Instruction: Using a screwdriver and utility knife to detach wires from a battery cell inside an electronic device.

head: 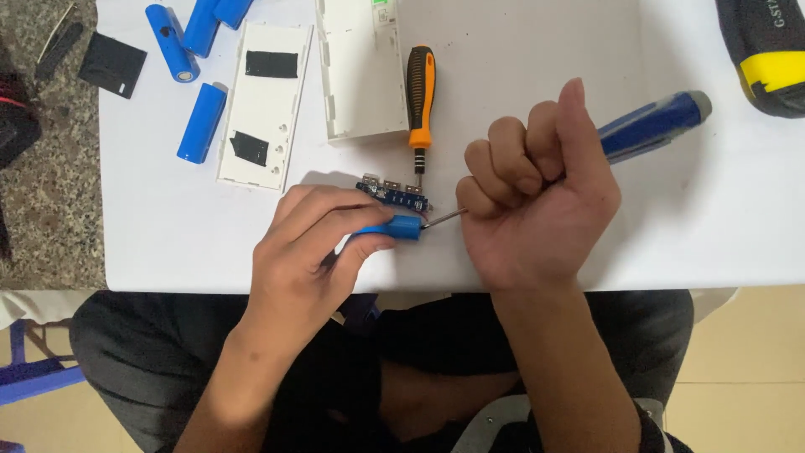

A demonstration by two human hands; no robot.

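Observation:
My left hand (314,243) grips a blue cylindrical battery cell (401,226) near the front edge of the white table (688,226). A small blue circuit board (394,194) lies just behind the cell, touching it. My right hand (537,189) is closed in a fist around a blue-handled tool (658,124). The tool's thin metal tip (444,218) touches the end of the cell. The handle sticks out to the upper right.
An orange and black screwdriver (420,96) lies behind the board. A white plastic case shell (360,67) and its flat lid (264,105) with black tape patches lie beside several loose blue cells (201,122). A black and yellow object (767,50) sits at the far right corner.

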